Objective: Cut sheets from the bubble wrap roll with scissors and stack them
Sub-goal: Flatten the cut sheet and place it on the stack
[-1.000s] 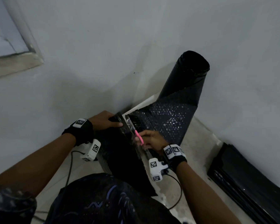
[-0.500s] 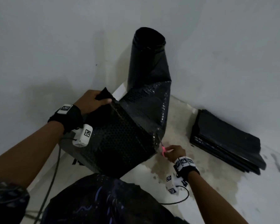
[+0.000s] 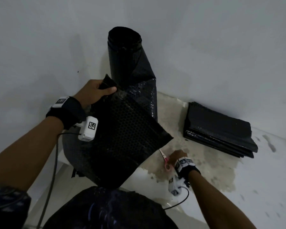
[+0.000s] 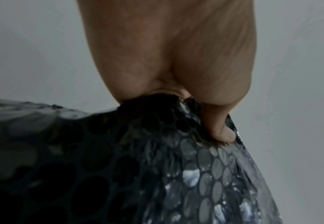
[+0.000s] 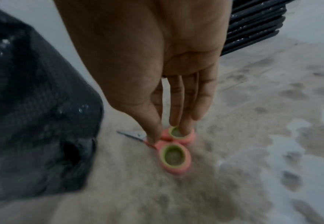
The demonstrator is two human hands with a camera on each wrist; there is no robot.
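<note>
Bubble wrap roll [image 3: 125, 55]: black, stands upright in the corner where two pale walls meet; a loose flap of bubbled film hangs off its lower right side.
Cut sheet [image 3: 122, 138]: black bubble wrap, round cells showing as a honeycomb grid, glossy where light catches it in the left wrist view [image 4: 205, 181]; held up in front of the roll, top corner bunched, lower edges hanging free above the floor.
Stack of sheets [image 3: 218, 131]: flat pile of black sheets on the floor, right of the roll and well apart from it, against the wall.
Scissors [image 3: 165, 160]: small, pink handles with green-lined loops, short metal blades closed; they lie on the floor right of the roll's base, just below the hanging corner of the cut sheet.
Left hand [image 3: 94, 93]: fingers curled around the gathered top corner of the cut sheet, thumb pressed across the film; grip firm in the left wrist view.
Right hand [image 3: 177, 157]: fingers [image 5: 187, 106] nearly straight and pointed down at the scissors; thumb tip touches the shank near the pivot, two fingertips touch the rim of the farther loop. Whether any fingertip sits inside the loop cannot be told.
Floor [image 3: 213, 171]: pale, with a wide tan stain spreading out from the roll's base and mottled patches beyond.
Walls [image 3: 221, 47]: plain, grey-white, dimly lit.
</note>
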